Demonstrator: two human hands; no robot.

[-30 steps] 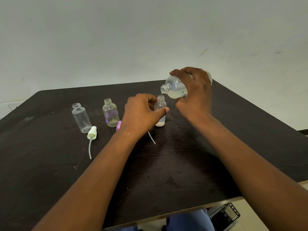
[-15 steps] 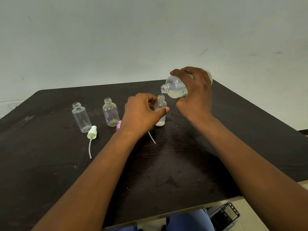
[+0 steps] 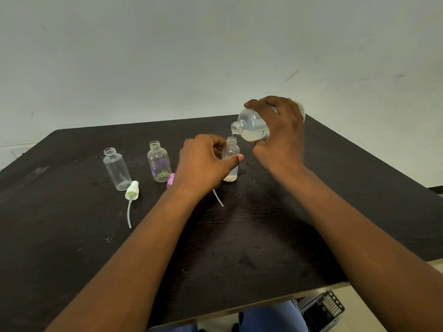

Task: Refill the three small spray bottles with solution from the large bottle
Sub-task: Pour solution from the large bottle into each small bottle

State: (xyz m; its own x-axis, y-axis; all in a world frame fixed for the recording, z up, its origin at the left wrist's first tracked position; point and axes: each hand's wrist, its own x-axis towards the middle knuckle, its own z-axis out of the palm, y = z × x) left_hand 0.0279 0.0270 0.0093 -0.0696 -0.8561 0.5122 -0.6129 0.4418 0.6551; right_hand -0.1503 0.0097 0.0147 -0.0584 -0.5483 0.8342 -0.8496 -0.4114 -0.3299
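Note:
My right hand grips the large clear bottle, tilted with its open neck just above a small bottle. A thin stream runs from neck to neck. My left hand holds that small bottle upright on the dark table; a little pale liquid lies at its bottom. Two more small open bottles stand to the left: a yellowish one and a clear one.
A white spray cap with its tube lies in front of the clear bottle. A pink cap peeks out beside my left wrist, and another tube shows below that hand. A dark device lies on the floor under the table's near edge.
The large bottle's neck has dipped slightly closer to the small bottle's mouth, and liquid now runs between them. Both hands stay in place.

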